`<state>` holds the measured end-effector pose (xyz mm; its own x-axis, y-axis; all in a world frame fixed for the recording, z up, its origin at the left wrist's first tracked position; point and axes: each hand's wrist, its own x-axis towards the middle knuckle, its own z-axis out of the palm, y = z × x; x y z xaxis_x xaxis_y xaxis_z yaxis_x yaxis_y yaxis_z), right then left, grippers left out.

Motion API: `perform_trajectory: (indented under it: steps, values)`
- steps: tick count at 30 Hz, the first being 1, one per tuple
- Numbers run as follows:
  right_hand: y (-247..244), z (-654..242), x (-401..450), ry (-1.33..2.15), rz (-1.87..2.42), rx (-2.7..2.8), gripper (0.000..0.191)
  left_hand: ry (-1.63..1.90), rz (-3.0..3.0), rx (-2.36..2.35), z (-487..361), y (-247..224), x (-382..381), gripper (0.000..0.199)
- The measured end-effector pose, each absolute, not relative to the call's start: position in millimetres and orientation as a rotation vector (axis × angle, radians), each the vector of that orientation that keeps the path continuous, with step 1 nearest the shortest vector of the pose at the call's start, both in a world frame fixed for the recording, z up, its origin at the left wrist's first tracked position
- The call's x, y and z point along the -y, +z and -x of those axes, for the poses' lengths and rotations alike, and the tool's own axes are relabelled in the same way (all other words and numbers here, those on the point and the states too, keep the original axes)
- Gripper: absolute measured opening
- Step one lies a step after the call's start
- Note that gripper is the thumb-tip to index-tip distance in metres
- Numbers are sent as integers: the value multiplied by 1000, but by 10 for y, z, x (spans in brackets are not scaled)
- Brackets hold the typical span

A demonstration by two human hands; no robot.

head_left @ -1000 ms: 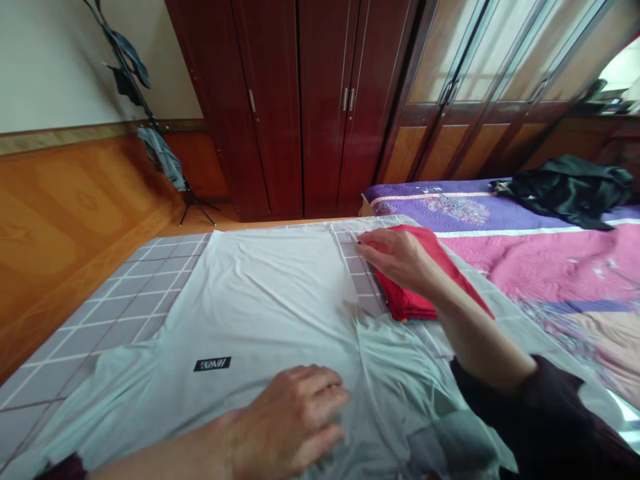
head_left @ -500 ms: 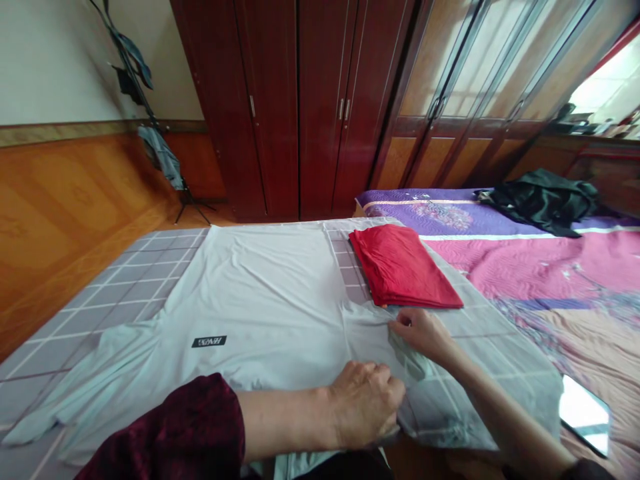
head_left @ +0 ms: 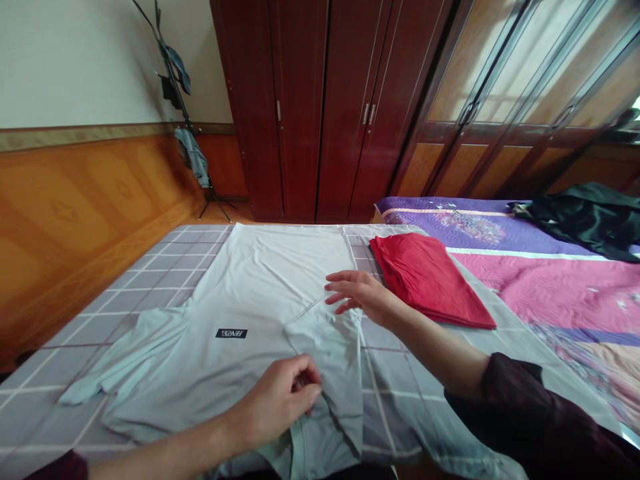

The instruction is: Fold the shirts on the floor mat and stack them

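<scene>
A pale grey T-shirt lies spread flat on a grey checked sheet, with a small black label on its front. One side is folded inward as a flap. My left hand is curled at the lower edge of the shirt, pinching the fabric near the flap. My right hand hovers with its fingers spread at the flap's upper edge, holding nothing. Close beside those fingers lies a folded red cloth.
The sheet covers a bed with a purple and pink quilt, and a dark garment lies at the far right. Behind stand a dark red wardrobe, a coat stand and glass-fronted doors.
My right hand has moved up from the shirt's lower edge towards the red cloth and opened. My left hand has moved left, and the shirt's side now lies folded inward.
</scene>
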<state>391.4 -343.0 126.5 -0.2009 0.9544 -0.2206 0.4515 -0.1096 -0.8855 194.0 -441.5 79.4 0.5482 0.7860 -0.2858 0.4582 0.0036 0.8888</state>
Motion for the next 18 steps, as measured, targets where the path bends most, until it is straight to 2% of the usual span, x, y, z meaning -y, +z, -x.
perform_trajectory:
  steps: [3, 7, 9, 12, 15, 18]
  values:
    - [1140, -3985, 3383, 736, 1796, 2010, 30, 391, -2021, -1147, -1746, 820, 4436, 10]
    - [912, -4186, 3374, 449, 1924, 2186, 32, 254, -2575, -922, -1845, 891, 4540, 26]
    - [834, -4271, 3349, 387, 1947, 2282, 24, 166, -2848, -760, -2001, 878, 4588, 24]
    - [786, -4389, 3248, 368, 1976, 2364, 17, 214, -3136, -539, -2220, 775, 4618, 5]
    - [785, -4496, 3125, 420, 1986, 2394, 18, 347, -3204, -404, -2309, 652, 4609, 12]
    - [789, -4548, 3079, 451, 2000, 2420, 22, 408, -3207, -392, -2288, 599, 4611, 11]
